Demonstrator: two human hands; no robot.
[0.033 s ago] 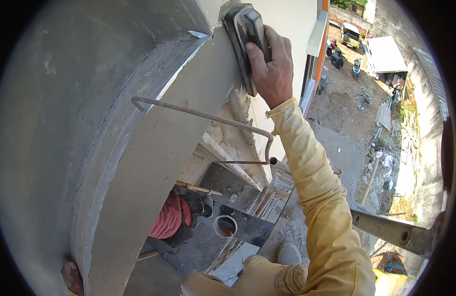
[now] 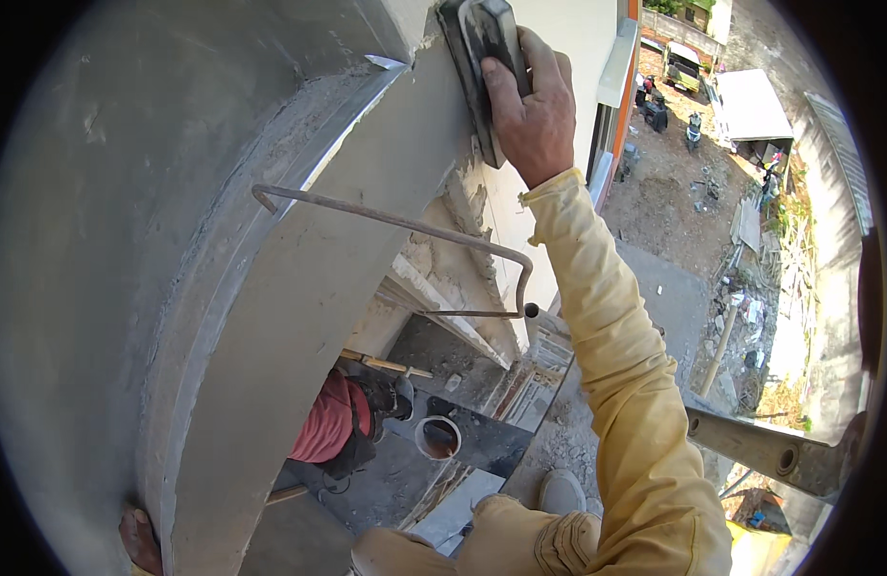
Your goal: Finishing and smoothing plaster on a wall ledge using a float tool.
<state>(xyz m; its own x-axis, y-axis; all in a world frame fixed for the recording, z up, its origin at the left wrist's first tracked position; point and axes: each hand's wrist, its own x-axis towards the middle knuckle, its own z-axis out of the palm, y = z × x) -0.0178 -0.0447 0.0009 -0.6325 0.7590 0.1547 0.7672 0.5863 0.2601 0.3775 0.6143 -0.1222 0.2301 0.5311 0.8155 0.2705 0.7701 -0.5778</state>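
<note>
Right hand (image 2: 537,115) pinches the float (image 2: 475,84), far; keep it flat on the grey wall (image 2: 309,269), pressing evenly. Near left, the left hand (image 2: 139,540): grip unclear.

In the head view, no text, label, brand, number or sign can be read on any thing.

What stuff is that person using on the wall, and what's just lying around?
Part of the job:
Dark hand float, held in the right grip
Grey wall strip, beside the float

Apparently just lying about or parked:
Motorbike, far down on the right
Scattered scrap, near the motorbike
Bucket, below; nobody is touching it, but it might be for the job
</note>
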